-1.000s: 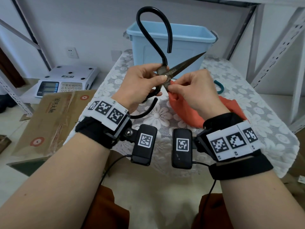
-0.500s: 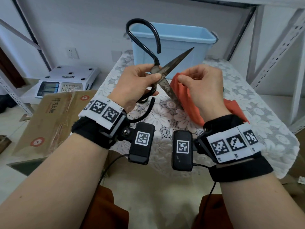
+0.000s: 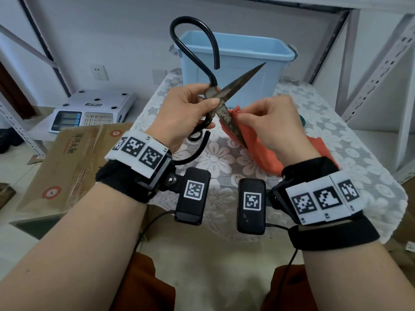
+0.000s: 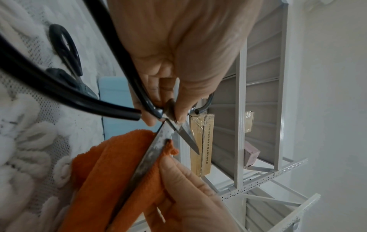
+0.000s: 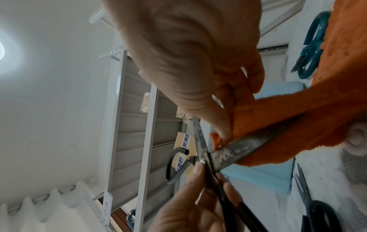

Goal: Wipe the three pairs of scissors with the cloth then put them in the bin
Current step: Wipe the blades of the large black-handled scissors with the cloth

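Note:
My left hand (image 3: 188, 111) grips the big black-handled scissors (image 3: 231, 87) at the pivot, blades spread wide, above the table. One rusty blade points up right toward the light blue bin (image 3: 233, 61). The other blade (image 4: 147, 158) slants down into the orange cloth (image 3: 262, 151). My right hand (image 3: 267, 122) pinches that cloth (image 4: 111, 169) around this lower blade near the pivot. A teal pair of scissors (image 5: 312, 47) lies on the table beyond the cloth. A dark pair (image 5: 315, 210) lies under my left hand, also the dark scissors (image 4: 65, 51) in the left wrist view.
A lace-covered table (image 3: 350, 144) carries everything. A white scale (image 3: 92, 111) and a cardboard box (image 3: 67, 158) sit on the floor to the left. Grey metal shelving (image 3: 381, 61) rises at the right and behind.
The scissors' blades have spread wider apart and tilted. My right hand brought the cloth back up the lower blade toward the pivot.

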